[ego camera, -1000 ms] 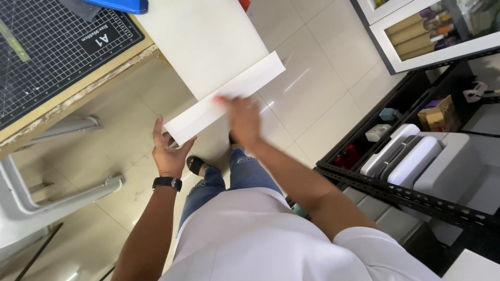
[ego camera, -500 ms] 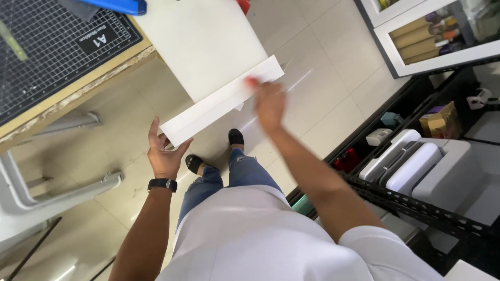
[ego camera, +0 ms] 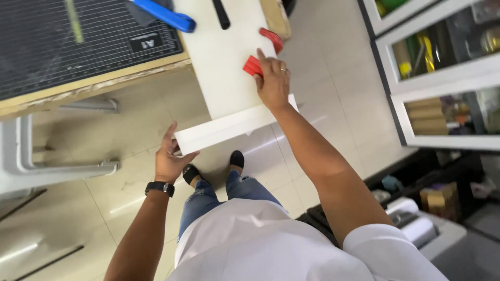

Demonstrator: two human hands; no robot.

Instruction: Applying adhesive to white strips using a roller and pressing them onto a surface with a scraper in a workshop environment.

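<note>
A large white sheet (ego camera: pixel 224 62) hangs off the workbench with its lower edge folded up into a strip (ego camera: pixel 219 134). My left hand (ego camera: pixel 169 158), with a black watch on the wrist, grips the left end of that strip. My right hand (ego camera: pixel 272 80) reaches over the sheet, and its fingertips touch a small red tool (ego camera: pixel 252 66) that lies on the white surface. Whether the fingers have closed on the tool I cannot tell.
A dark gridded cutting mat (ego camera: pixel 73 44) covers the bench at upper left, with a blue-handled tool (ego camera: pixel 165 15) and a black tool (ego camera: pixel 221 13) near it. A grey metal frame (ego camera: pixel 31 166) stands left. Glass-fronted cabinets (ego camera: pixel 442 73) and low shelves with rolls (ego camera: pixel 416 224) stand right.
My right hand left the right end of the folded strip and moved up onto the sheet to the red tool. My left hand kept its hold on the strip's left end.
</note>
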